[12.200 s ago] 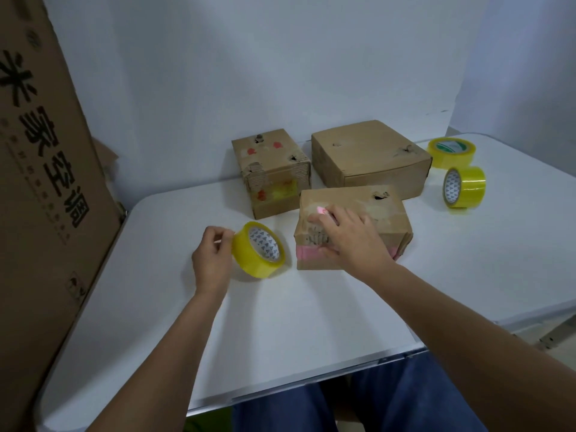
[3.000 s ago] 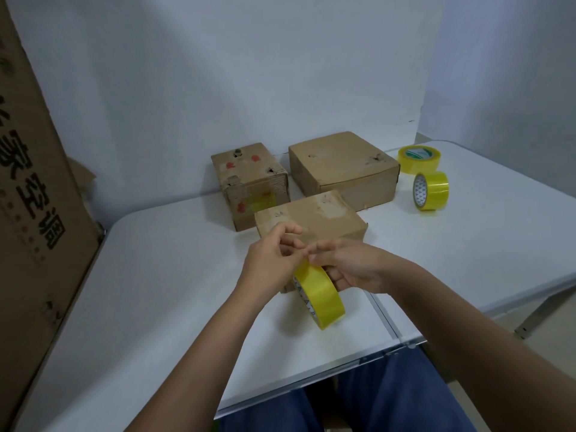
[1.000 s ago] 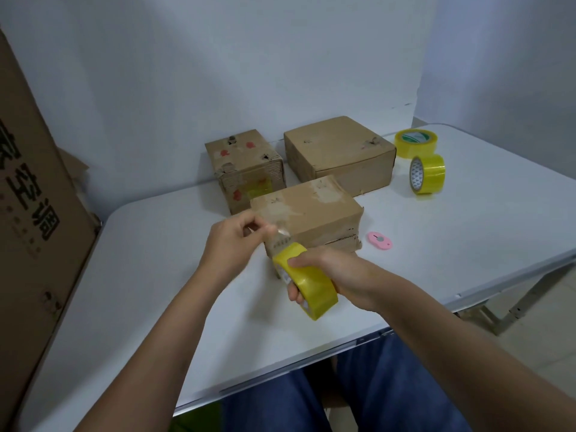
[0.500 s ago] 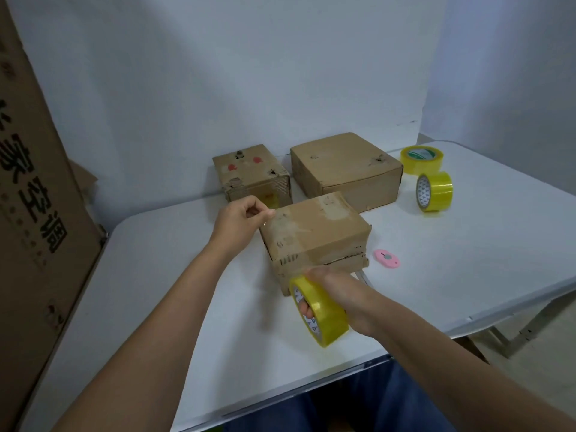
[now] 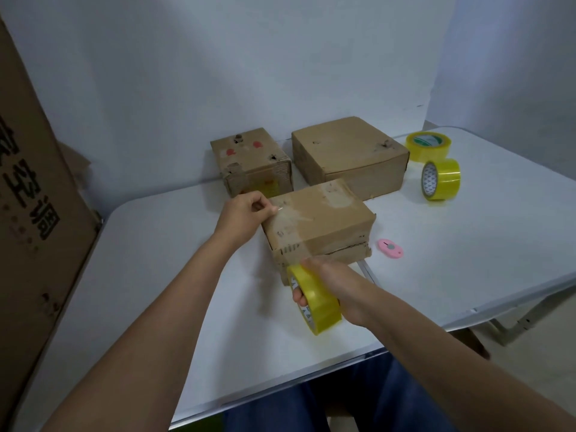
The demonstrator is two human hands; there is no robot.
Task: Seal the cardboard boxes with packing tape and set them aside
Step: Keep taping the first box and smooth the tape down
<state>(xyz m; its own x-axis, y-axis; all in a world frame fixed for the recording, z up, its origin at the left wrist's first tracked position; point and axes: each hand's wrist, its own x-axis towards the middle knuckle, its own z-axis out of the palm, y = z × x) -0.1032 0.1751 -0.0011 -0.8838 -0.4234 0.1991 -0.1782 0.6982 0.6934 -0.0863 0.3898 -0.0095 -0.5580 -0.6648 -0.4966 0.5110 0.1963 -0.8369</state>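
A brown cardboard box (image 5: 330,219) lies on the white table (image 5: 174,275) in front of me. My left hand (image 5: 243,218) pinches the free end of a clear tape strip at the box's top left edge. The strip runs across the top and down the front face to a yellow tape roll (image 5: 314,299). My right hand (image 5: 333,283) grips that roll just below the box's front edge, fingers through its core. Two more boxes stand behind: a small one (image 5: 252,162) with red marks and a wide flat one (image 5: 349,155).
A pink box cutter (image 5: 390,247) lies right of the front box. Two spare yellow tape rolls sit at the back right, one flat (image 5: 428,145), one on edge (image 5: 441,179). A large printed carton (image 5: 28,213) leans at the left. The table's front edge is close to my legs.
The tape end went from near the roll onto the box's top left edge under my left hand. My right hand pulled the roll down over the front face toward me.
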